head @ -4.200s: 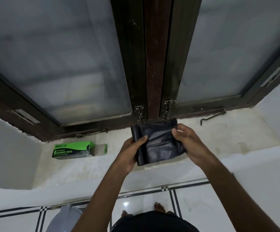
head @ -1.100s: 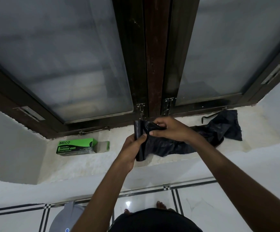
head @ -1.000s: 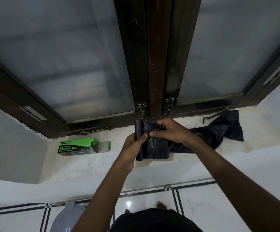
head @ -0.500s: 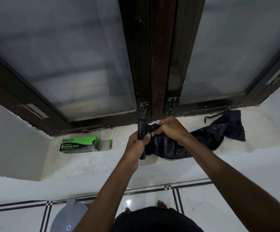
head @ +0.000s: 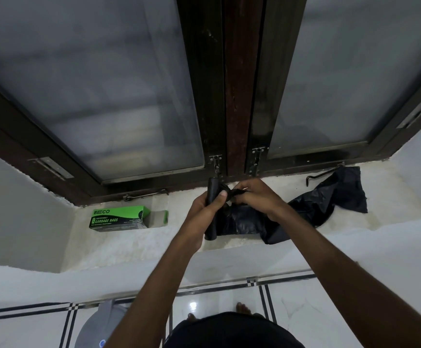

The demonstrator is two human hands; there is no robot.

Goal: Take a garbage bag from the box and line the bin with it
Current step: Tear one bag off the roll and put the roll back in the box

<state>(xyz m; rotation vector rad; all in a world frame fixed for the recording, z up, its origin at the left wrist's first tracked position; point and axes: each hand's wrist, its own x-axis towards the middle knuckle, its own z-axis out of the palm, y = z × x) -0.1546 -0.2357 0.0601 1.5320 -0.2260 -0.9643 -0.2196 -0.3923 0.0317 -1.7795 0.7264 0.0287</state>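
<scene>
My left hand (head: pixel 205 209) grips a black roll of garbage bags (head: pixel 212 197) upright above the window ledge. Right beside it, my right hand (head: pixel 253 197) pinches the black garbage bag (head: pixel 315 209) at the roll's top edge. That bag trails unrolled to the right across the ledge, its far end crumpled near the window frame. The green garbage bag box (head: pixel 119 219) lies on the ledge to the left, its open flap facing right. The grey bin (head: pixel 96 327) shows partly on the floor at bottom left, under the ledge.
The white stone ledge (head: pixel 154 247) runs below a dark-framed window (head: pixel 237 96) with closed panes. A metal stay hook (head: pixel 322 175) lies on the ledge at right, next to the bag's end. White floor tiles with black lines and my bare feet show below.
Since four seconds ago, one bag has been unrolled to the right across the ledge. My right hand has come back to the roll's top and is bunching the bag there.
</scene>
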